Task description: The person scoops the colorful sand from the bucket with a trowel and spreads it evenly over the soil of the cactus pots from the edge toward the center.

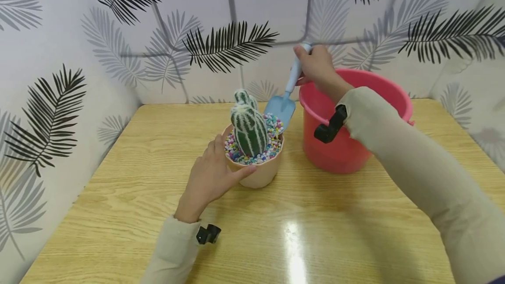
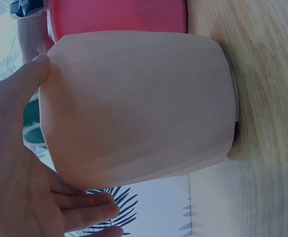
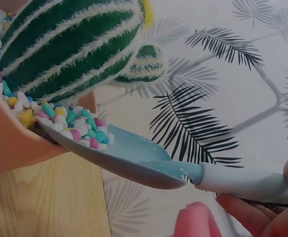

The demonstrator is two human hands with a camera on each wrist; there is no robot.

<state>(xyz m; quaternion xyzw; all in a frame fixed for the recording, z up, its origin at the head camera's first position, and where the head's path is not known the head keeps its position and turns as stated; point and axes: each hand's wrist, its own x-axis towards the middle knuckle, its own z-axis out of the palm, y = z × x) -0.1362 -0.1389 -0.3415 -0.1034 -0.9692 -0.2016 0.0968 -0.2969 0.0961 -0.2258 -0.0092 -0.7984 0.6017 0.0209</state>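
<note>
In the head view my left hand [image 1: 209,172] holds the side of a peach plant pot [image 1: 261,176], thumb along the front rim and fingers on the left. A green cactus [image 1: 250,135] with white fuzzy ribs stands in the pot, ringed by multicoloured pebbles [image 1: 236,153]. My right hand [image 1: 318,64] grips the pale handle of a light blue trowel [image 1: 281,105] above and behind the pot. The blade slopes down, its tip at the pot's rim. Pebbles [image 3: 85,128] lie on the front of the blade in the right wrist view, meeting those in the pot.
A red bucket [image 1: 335,152] stands on the wooden table [image 1: 138,196], close to the right of the pot. My right forearm passes over its rim. Behind the table is a wall [image 1: 189,8] with a leaf pattern.
</note>
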